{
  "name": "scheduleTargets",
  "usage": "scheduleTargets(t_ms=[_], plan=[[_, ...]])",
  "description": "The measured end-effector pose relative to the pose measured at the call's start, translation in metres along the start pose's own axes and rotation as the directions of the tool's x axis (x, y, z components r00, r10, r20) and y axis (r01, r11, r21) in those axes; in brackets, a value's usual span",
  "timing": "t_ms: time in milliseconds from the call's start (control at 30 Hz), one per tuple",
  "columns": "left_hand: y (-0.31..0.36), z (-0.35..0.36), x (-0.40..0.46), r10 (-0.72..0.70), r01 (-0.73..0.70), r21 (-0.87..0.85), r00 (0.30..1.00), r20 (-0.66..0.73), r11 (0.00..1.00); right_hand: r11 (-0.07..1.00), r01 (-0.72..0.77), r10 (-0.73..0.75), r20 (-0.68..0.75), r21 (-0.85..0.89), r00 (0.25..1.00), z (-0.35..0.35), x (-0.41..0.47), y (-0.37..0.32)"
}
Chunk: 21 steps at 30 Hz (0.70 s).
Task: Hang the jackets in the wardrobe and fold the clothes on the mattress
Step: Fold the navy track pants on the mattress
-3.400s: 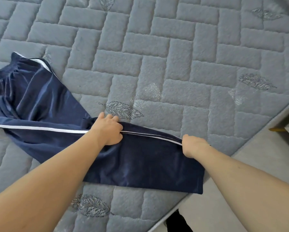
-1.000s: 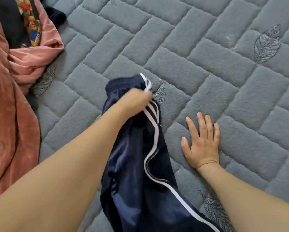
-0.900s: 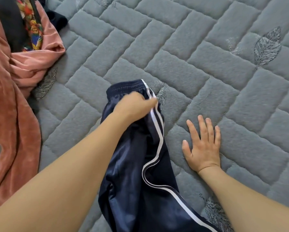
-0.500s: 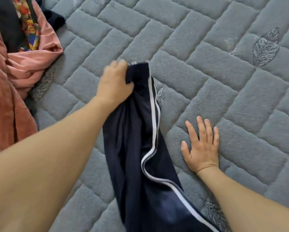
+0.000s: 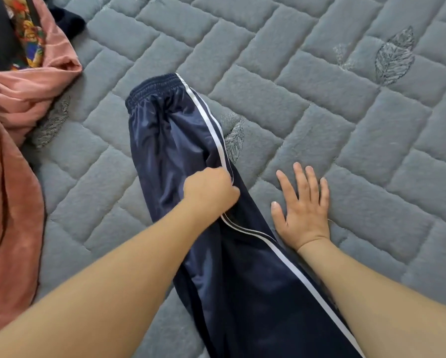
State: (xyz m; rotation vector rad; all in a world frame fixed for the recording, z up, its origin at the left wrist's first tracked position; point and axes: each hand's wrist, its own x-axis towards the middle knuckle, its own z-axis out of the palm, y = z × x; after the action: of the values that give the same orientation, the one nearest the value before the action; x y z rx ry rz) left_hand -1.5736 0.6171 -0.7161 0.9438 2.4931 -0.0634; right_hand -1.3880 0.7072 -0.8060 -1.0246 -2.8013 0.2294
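- Left hand (image 5: 211, 192) curled, pinching the white-striped side seam of the navy track pants (image 5: 180, 140) about midway along the leg.
- Right hand (image 5: 303, 205) flat, fingers spread, pressing on the grey quilted mattress (image 5: 320, 81) just beside the pants, touching no cloth.
- Pants laid lengthwise on the mattress, waistband (image 5: 154, 86) at the far end, legs stacked but rumpled; not yet folded, likely only being straightened.
- Still waiting at the left: pink velvet garment (image 5: 12, 161), a colourful patterned piece (image 5: 29, 34), dark cloth (image 5: 69, 20), all unfolded.
- No wardrobe in view; jackets' progress not judgeable.
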Motion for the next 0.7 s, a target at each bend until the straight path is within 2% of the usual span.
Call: scheduleTargets(t_ms=[33, 67, 100, 133, 167, 233, 300, 333, 400, 433, 467, 500, 533, 567, 600, 633, 700], plan=[[0.004, -0.004, 0.006, -0.066, 0.068, -0.171, 0.998, 0.019, 0.983, 1.0, 0.002, -0.002, -0.004, 0.008, 1.0, -0.001, 0.0, 0.0], [0.008, -0.009, 0.013, -0.11, 0.132, -0.407, 0.991, 0.078, 0.904, 1.0, 0.002, -0.002, -0.004, 0.026, 1.0, -0.002, 0.0, 0.0], [0.011, -0.013, 0.016, -0.116, 0.182, -0.615, 0.983, 0.146, 0.767, 0.998, -0.001, 0.002, -0.007, 0.06, 1.0, -0.005, 0.0, 0.0], [0.015, -0.014, 0.017, -0.093, 0.205, -0.726, 0.977, 0.192, 0.656, 0.994, -0.01, 0.011, -0.013, 0.108, 1.0, -0.009, 0.0, -0.001], [0.018, -0.012, 0.013, -0.054, 0.198, -0.754, 0.976, 0.211, 0.626, 0.985, -0.022, 0.026, -0.017, 0.173, 1.0, -0.015, 0.001, -0.001], [0.02, 0.002, -0.002, 0.002, 0.141, -0.668, 0.978, 0.21, 0.731, 0.932, -0.055, 0.063, -0.01, 0.358, 0.998, -0.029, -0.001, 0.0], [0.016, 0.023, -0.025, 0.036, 0.063, -0.507, 0.983, 0.182, 0.859, 0.836, -0.092, 0.098, 0.018, 0.541, 0.995, -0.044, -0.015, 0.009], [0.014, 0.034, -0.041, 0.071, -0.001, -0.437, 0.987, 0.144, 0.899, 0.805, -0.114, 0.105, 0.05, 0.582, 0.993, -0.051, -0.029, 0.014], [0.009, 0.056, -0.078, 0.115, -0.112, -0.284, 0.993, -0.009, 0.952, 0.829, -0.173, 0.113, 0.145, 0.531, 0.983, -0.063, -0.073, 0.023], [0.008, 0.069, -0.1, 0.077, -0.096, -0.221, 0.993, -0.093, 0.971, 0.863, -0.191, 0.114, 0.189, 0.467, 0.975, -0.068, -0.099, 0.027], [0.006, 0.081, -0.123, -0.03, -0.008, -0.21, 0.984, -0.176, 0.978, 0.891, -0.2, 0.11, 0.234, 0.408, 0.966, -0.073, -0.124, 0.03], [0.004, 0.091, -0.146, -0.208, 0.141, -0.277, 0.951, -0.23, 0.951, 0.908, -0.199, 0.097, 0.279, 0.369, 0.956, -0.079, -0.146, 0.031], [0.003, 0.099, -0.166, -0.413, 0.303, -0.407, 0.885, -0.217, 0.862, 0.913, -0.203, 0.083, 0.327, 0.355, 0.942, -0.083, -0.162, 0.032], [0.003, 0.106, -0.182, -0.577, 0.422, -0.547, 0.805, -0.142, 0.723, 0.909, -0.224, 0.079, 0.38, 0.352, 0.922, -0.088, -0.173, 0.032], [0.002, 0.111, -0.194, -0.665, 0.488, -0.648, 0.746, -0.038, 0.585, 0.898, -0.269, 0.097, 0.441, 0.348, 0.892, -0.092, -0.179, 0.031], [0.001, 0.113, -0.2, -0.692, 0.51, -0.724, 0.719, 0.063, 0.464, 0.885, -0.325, 0.125, 0.504, 0.332, 0.855, -0.096, -0.18, 0.028], [-0.003, 0.112, -0.199, -0.638, 0.484, -0.841, 0.732, 0.239, 0.241, 0.889, -0.384, 0.163, 0.611, 0.248, 0.774, -0.104, -0.173, 0.023]])
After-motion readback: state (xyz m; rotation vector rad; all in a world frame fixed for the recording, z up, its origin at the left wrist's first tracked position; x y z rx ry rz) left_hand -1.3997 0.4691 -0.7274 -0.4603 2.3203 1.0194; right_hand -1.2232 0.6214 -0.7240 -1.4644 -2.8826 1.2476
